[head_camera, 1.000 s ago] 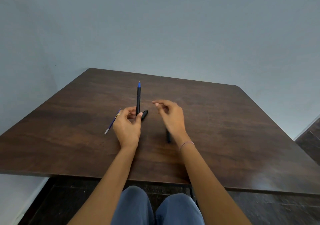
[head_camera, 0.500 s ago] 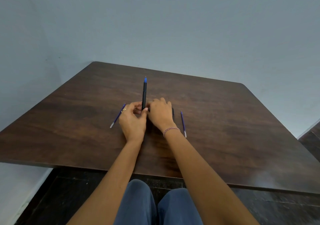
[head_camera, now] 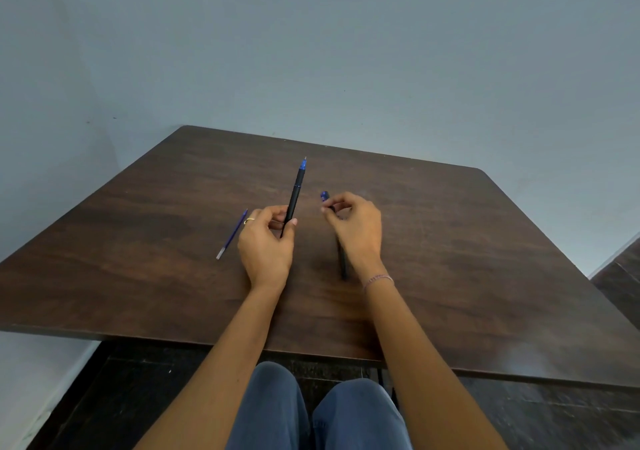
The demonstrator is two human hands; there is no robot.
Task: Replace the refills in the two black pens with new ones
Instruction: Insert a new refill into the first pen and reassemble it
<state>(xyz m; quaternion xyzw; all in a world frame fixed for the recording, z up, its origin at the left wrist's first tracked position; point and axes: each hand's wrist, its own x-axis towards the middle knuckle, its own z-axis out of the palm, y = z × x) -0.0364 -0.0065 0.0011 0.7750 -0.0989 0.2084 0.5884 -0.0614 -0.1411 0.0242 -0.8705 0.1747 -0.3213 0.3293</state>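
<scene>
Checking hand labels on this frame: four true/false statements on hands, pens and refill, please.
1. The left hand grips a black pen with its blue tip pointing away from the person. True.
2. The loose refill lies right of the right hand. False: it lies on the table, left of the left hand.
3. The right hand lies flat and open. False: its fingers curl round a second pen near its blue end.
4. A ring sits on the left hand. True.
</scene>
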